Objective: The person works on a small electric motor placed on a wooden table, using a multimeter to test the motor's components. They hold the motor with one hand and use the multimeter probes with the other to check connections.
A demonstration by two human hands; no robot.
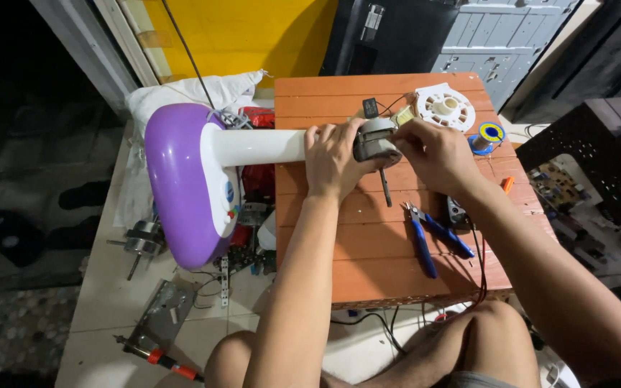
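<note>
Orange wooden table (368,266) sits low over a tiled floor. On it, the left hand (333,159) grips a grey fan motor (375,139) at the end of a white pole. The right hand (434,152) pinches the motor's top. Blue pliers (429,236) lie nearby.

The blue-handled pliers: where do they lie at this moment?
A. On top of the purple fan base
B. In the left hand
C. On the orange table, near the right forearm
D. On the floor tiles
C: the blue-handled pliers lie flat on the orange table, beside the right forearm, in neither hand.
</note>
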